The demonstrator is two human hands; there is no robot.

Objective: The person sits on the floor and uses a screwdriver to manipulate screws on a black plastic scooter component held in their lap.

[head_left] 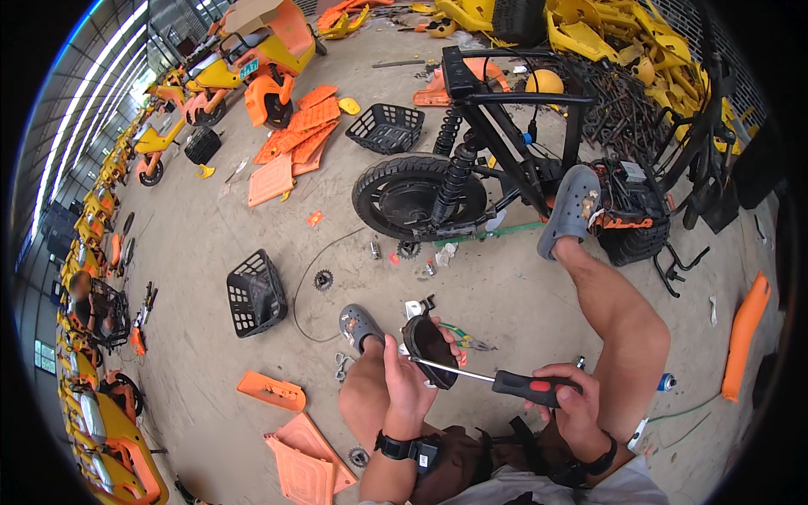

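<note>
Here's the black oval part (436,347), up off the floor (522,299), between the knees, its dark face turned toward the screwdriver (532,387). The left hand (407,385) has it: thumb up along the near side, fingers wrapped behind to the far edge, a grip clamped around the part. Over to the right hand (576,404), grip closed firmly on the black-and-red handle, and the shaft runs leftward across the face to the near rim! Looks like prying or scraping at that edge; whether the tip has bitten in, I can't tell. This next move calls for a steady left hold and a small, controlled push or twist, because a slip could send the tip toward the left thumb.

Just beyond, green-handled pliers (476,342) lie on the floor. Further out, a black basket (257,293) to the left, a toothed gear (323,279) near it, and ahead the stripped scooter frame (526,160) with its fat rear wheel (408,200).
</note>
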